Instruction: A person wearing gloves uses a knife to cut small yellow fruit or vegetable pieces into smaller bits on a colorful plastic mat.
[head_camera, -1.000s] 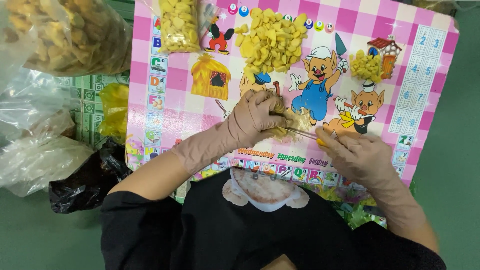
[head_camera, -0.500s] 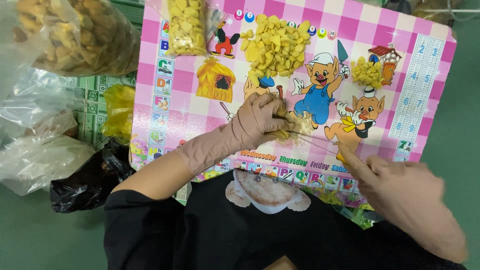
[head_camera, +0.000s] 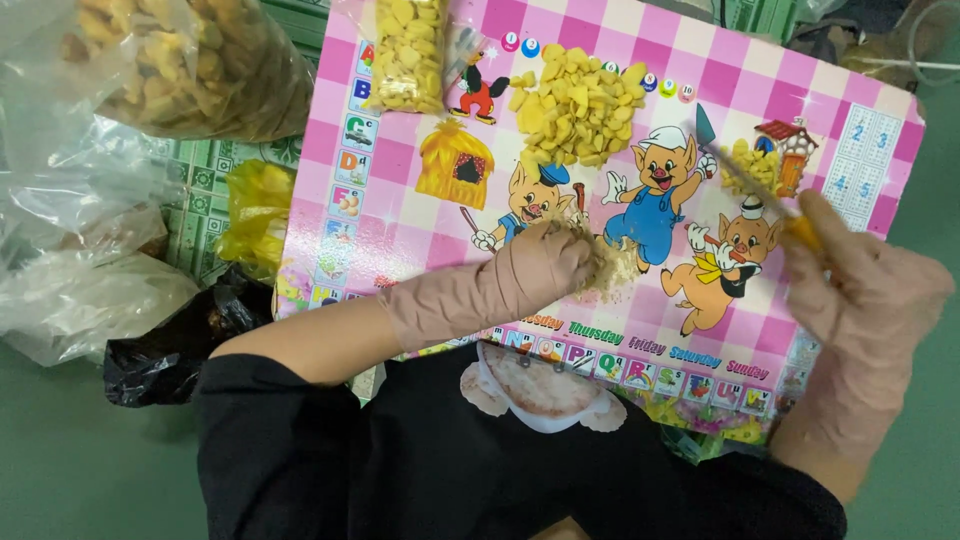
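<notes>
crumbly tan lump (head_camera: 600, 262): on the pink checked cartoon mat (head_camera: 400, 210), under left hand (head_camera: 545, 270), fingers curled closed on it.
right hand (head_camera: 865, 290): raised well right of lump, fingers pinching thin yellow-handled blade (head_camera: 760, 190), pointing up-left.
nearer: left hand.
beyond: pile of yellow cut pieces (head_camera: 575, 105).

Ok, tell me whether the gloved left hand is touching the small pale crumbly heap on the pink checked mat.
Touching. The head view shows the left hand pressed onto the crumbly heap, fingers covering its edge.
</notes>
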